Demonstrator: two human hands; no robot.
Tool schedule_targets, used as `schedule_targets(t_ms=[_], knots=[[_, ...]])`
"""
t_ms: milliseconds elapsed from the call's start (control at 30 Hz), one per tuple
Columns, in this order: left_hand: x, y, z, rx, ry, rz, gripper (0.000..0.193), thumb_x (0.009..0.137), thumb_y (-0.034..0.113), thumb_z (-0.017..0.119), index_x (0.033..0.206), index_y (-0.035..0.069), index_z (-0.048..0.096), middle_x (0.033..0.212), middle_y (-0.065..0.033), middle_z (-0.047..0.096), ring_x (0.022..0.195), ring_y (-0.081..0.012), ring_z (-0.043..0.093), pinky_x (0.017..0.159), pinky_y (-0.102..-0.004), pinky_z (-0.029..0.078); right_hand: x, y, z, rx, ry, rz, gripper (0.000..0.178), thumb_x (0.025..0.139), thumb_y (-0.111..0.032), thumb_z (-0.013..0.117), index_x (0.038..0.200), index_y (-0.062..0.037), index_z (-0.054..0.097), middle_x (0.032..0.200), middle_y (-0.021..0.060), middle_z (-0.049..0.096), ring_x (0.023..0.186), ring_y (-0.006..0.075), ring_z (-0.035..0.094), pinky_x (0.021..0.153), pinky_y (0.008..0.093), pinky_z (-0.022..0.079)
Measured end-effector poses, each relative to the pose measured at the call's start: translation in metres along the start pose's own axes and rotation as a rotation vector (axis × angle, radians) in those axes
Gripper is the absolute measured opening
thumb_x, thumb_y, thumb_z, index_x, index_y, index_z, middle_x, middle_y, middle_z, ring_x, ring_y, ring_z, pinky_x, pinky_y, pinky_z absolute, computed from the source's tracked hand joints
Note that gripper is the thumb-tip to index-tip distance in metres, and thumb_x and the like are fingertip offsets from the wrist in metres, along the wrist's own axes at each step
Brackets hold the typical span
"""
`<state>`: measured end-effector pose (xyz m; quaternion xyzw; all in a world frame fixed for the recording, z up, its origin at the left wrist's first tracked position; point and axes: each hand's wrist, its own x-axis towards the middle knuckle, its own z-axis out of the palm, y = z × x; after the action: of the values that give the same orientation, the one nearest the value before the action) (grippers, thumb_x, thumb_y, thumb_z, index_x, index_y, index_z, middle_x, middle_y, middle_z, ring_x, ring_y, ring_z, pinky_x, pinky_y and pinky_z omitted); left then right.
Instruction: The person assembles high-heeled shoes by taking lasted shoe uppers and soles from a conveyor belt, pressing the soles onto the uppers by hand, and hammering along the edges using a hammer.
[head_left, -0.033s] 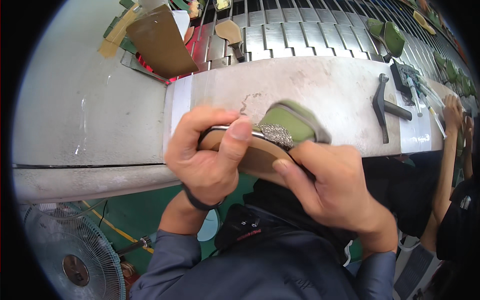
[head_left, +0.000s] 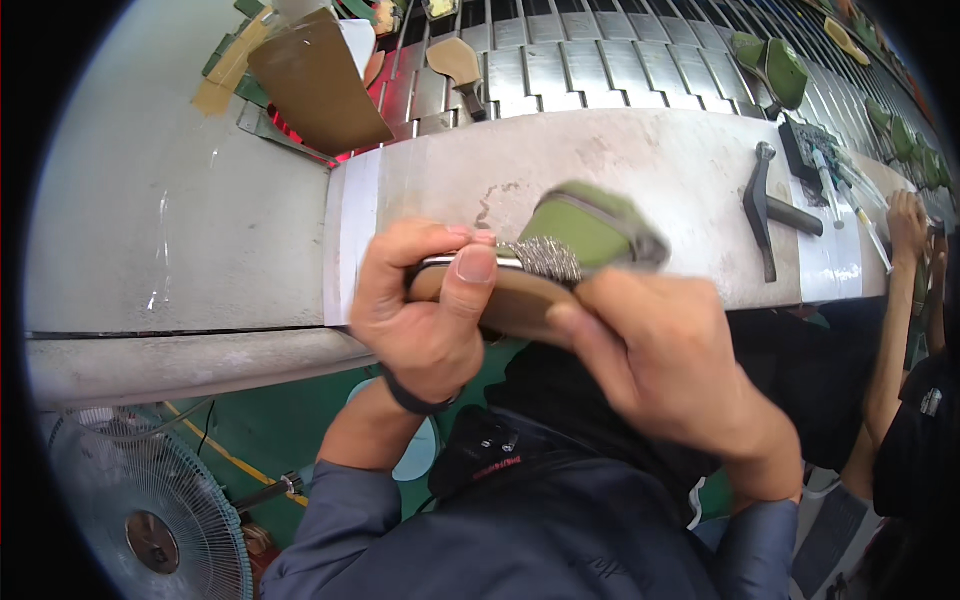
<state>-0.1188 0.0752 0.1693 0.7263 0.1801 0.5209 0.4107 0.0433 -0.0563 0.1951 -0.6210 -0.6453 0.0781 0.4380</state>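
Above the workbench (head_left: 690,190) I hold a sandal with both hands, its tan sole (head_left: 525,300) facing me. A sparkling silver strap (head_left: 548,258) runs along its upper side, and a green shoe last (head_left: 590,228) sticks out behind it. My left hand (head_left: 425,310) is closed on one end of the sandal, thumb pressed on the sole. Closed on the other end is my right hand (head_left: 670,360), slightly blurred, its thumb at the sole's edge beside the strap. The fingers behind the sandal are hidden.
A hammer (head_left: 763,215) lies on the bench at right, near a black block (head_left: 803,150) and syringe-like tools. Beyond runs a metal slat conveyor (head_left: 590,75) carrying green lasts (head_left: 772,70). A brown board (head_left: 320,85) stands back left, a fan (head_left: 150,530) lower left. A co-worker's hand (head_left: 906,222) is far right.
My left hand has shifted slightly right along with its end of the sandal. The sandal is tilted a little differently, with the sole turned more downward. Both hands keep their grip.
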Motion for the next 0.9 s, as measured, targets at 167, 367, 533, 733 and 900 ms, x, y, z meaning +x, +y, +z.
schedule_targets(t_ms=[167,367,533,733,900], knots=[[-0.063,-0.06,0.013,-0.058,-0.112,-0.095,0.022,0.094,0.006,0.077,0.112,0.0,0.065,0.116,-0.0161,0.065,0.101,-0.0219,0.066,0.086,-0.0326,0.054,-0.013,0.05,-0.004,-0.344,-0.128,-0.052,0.023,0.081,-0.019,0.081,0.087,-0.0059,0.064,0.096,0.0109,0.068,0.078,0.0292,0.07,0.066,0.0412,0.056],[-0.02,-0.043,0.021,0.207,-0.437,0.133,0.049,0.084,0.005,0.083,0.13,0.0,0.068,0.135,-0.0198,0.067,0.117,-0.0333,0.068,0.098,-0.0376,0.055,-0.018,0.064,-0.009,-0.31,-0.072,-0.107,0.026,0.075,-0.009,0.084,0.085,-0.0033,0.061,0.136,0.015,0.065,0.085,0.0296,0.069,0.071,0.0399,0.056],[-0.018,-0.045,0.022,0.281,-0.442,0.231,0.044,0.082,0.006,0.084,0.124,0.001,0.072,0.128,-0.0183,0.072,0.11,-0.0341,0.072,0.093,-0.0382,0.058,-0.019,0.074,-0.006,-0.344,-0.123,-0.101,0.023,0.078,-0.012,0.083,0.083,-0.004,0.061,0.144,0.0131,0.063,0.079,0.0295,0.07,0.069,0.0402,0.056],[-0.005,-0.027,0.032,0.283,-0.412,0.104,0.031,0.079,0.005,0.086,0.107,0.001,0.075,0.111,-0.0157,0.077,0.097,-0.0308,0.075,0.084,-0.038,0.059,-0.02,0.068,-0.014,-0.369,-0.158,-0.02,0.022,0.078,-0.012,0.083,0.083,-0.0043,0.063,0.139,0.0109,0.067,0.074,0.0312,0.071,0.067,0.0415,0.056],[0.068,-0.043,0.07,0.417,-0.732,-0.042,0.043,0.084,0.032,0.085,0.108,-0.002,0.074,0.101,-0.0146,0.077,0.086,-0.0184,0.072,0.081,-0.0327,0.057,-0.031,0.07,-0.038,-0.568,-0.057,0.098,0.018,0.079,-0.002,0.077,0.087,-0.002,0.061,0.137,0.0173,0.066,0.1,0.0388,0.069,0.085,0.0456,0.055]])
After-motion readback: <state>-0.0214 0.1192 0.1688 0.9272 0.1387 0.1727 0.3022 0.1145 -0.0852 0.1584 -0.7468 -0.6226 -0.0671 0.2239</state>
